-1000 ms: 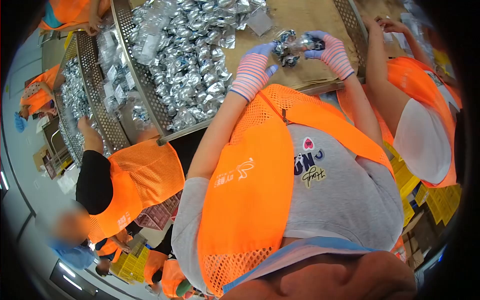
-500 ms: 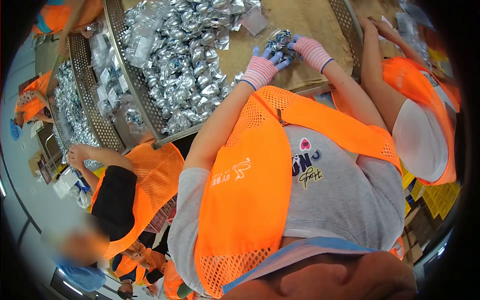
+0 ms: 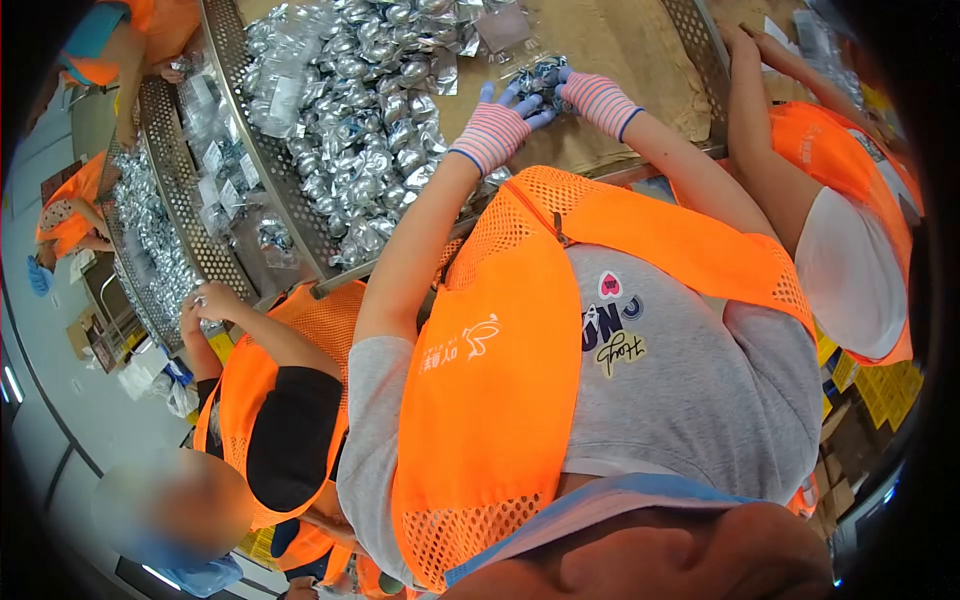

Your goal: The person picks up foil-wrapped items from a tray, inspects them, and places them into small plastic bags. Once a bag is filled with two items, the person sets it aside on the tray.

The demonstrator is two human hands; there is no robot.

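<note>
My left hand (image 3: 494, 133), in a pink-and-white striped glove with lilac fingertips, has its fingers spread. Some fingertips touch the left side of a small clear bag (image 3: 541, 78) holding dark blue and silver foil-wrapped pieces. From the right, my right hand (image 3: 601, 104), gloved alike, closes its fingers on the bag's edge; the fingertips are partly hidden. The bag lies on a brown sheet (image 3: 610, 35) covering the table. To the left is a big heap of silver foil-wrapped pieces (image 3: 385, 130).
A flat clear packet (image 3: 503, 28) lies beyond the bag. Perforated metal rails (image 3: 270, 165) divide the table. Co-workers in orange vests stand on both sides, one on the left (image 3: 290, 390) and one on the right (image 3: 830, 230). Clear packets (image 3: 225, 170) fill the neighbouring lane.
Both my hands and the bag have shifted slightly left. The left co-worker has moved, with the hands now further right and lifted at the table's edge.
</note>
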